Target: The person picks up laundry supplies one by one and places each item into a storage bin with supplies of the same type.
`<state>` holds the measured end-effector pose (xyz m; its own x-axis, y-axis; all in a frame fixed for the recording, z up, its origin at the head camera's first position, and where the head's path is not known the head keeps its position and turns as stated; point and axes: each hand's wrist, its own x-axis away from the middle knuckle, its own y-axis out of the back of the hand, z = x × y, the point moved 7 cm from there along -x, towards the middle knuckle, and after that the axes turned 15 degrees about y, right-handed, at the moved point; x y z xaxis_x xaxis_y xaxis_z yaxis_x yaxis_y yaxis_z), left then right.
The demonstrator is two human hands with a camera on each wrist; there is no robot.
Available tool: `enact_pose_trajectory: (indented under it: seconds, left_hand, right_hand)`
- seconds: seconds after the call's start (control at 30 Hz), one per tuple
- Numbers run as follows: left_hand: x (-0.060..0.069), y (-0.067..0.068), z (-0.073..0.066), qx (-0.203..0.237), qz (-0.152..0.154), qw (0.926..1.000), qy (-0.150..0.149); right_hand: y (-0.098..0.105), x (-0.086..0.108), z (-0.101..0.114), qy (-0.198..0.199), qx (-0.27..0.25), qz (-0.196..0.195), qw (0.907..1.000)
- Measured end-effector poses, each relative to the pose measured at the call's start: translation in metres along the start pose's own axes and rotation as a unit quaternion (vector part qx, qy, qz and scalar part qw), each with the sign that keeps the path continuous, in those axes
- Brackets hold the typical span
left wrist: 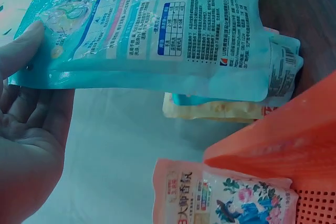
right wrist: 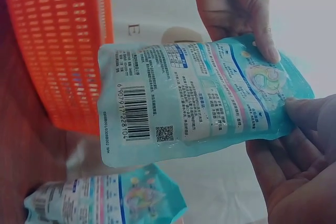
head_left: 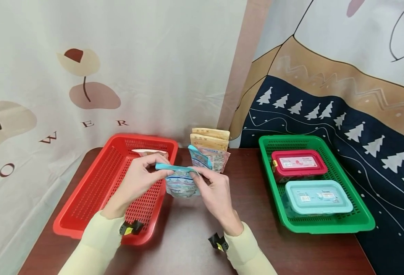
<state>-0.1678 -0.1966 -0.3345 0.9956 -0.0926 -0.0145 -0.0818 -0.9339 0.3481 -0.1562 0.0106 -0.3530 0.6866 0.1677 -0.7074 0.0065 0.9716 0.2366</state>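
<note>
Both hands hold a light-blue printed pouch (head_left: 182,184) by its top edge, above the table between the two baskets. My left hand (head_left: 139,178) pinches the pouch's left top corner, thumb on the printed back. At the other top corner, my right hand (head_left: 213,191) pinches it the same way. In the right wrist view the back of the pouch (right wrist: 184,95) shows a barcode and small print. Behind it on the table stands a second blue pouch (head_left: 200,157), leaning by a pink pouch (head_left: 218,159) and several tan pouches (head_left: 210,142).
A red basket (head_left: 85,214) stands at the left, with a pink-and-white pouch (left wrist: 226,195) at its far end. On the right is a green basket (head_left: 281,214) holding a red-lidded box (head_left: 299,163) and a light-blue-lidded box (head_left: 319,198). A printed curtain (head_left: 154,68) hangs behind the table.
</note>
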Motion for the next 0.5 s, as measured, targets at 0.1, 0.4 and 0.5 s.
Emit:
enact_pose_trajectory:
  seconds: [0.1, 0.4, 0.5]
  left_hand:
    - [0.001, 0.007, -0.001, 0.006, -0.013, 0.9999, -0.006]
    - [0.011, 0.043, 0.003, 0.055, -0.085, 0.9948, -0.006]
    - [0.013, 0.053, 0.005, 0.064, -0.098, 0.9931, -0.005]
  right_hand:
    - [-0.006, -0.005, 0.004, 0.007, -0.005, 0.004, 1.0]
    - [-0.034, -0.026, 0.022, 0.071, 0.0, 0.061, 0.9956]
    - [-0.041, -0.031, 0.026, 0.084, 0.008, 0.068, 0.9941]
